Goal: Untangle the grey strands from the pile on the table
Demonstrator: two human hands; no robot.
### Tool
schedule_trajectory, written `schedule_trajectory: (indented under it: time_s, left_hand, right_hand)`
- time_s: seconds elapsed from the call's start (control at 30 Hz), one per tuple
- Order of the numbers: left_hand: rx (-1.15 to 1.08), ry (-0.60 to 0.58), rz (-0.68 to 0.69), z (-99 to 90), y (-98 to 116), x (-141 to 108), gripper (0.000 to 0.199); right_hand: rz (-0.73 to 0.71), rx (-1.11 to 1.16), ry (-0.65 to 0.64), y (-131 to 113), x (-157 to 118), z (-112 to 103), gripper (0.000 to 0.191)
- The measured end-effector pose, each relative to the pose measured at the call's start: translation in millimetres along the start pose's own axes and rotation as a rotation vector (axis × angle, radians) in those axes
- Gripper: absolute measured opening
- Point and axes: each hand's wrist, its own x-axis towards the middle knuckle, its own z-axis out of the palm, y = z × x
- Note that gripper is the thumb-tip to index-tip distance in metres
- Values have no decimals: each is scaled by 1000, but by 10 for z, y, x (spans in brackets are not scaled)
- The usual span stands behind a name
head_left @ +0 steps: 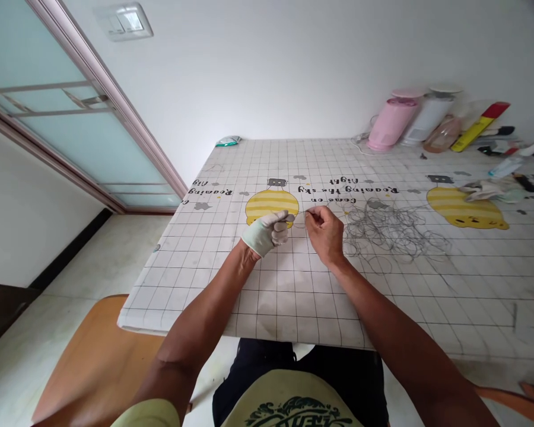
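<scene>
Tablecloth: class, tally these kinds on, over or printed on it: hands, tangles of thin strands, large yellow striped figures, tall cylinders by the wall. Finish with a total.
Hands: 2 (gloved left hand, bare right hand)
Tangle of thin strands: 1
Yellow striped figures: 2 (left figure, right figure)
Tall cylinders: 2 (pink cylinder, white cylinder)
Total: 7

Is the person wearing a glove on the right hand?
No, the right hand is bare; the pale glove is on the left hand.
</scene>
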Motion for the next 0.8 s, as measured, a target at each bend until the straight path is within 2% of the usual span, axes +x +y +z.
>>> schedule_trajectory:
  time_s: [0.1,0.2,0.3,0.4,0.5,0.57,0.8]
  left_hand:
    - [55,102,42,13,-8,18,36]
    - [228,268,117,60,-95,39,28]
    - [518,333,184,182,-231,50,34]
    - [671,451,223,343,-329,59,33]
    - [680,586,236,427,-347,81,22]
    - [658,621,236,404,-330,101,20]
    - [541,601,249,194,-265,111,13]
  right_hand:
    - [76,21,1,15,43,-27,14]
    - [144,44,32,32,97,-71,13]
    - [196,86,41,15,112,-89,13]
    - [211,100,33,-30,82,-69,13]
    - [203,105,12,-75,47,-48,13]
    - [204,111,-2,-94,37,-47,11]
    - [163,171,-30,-111,9,-45,9]
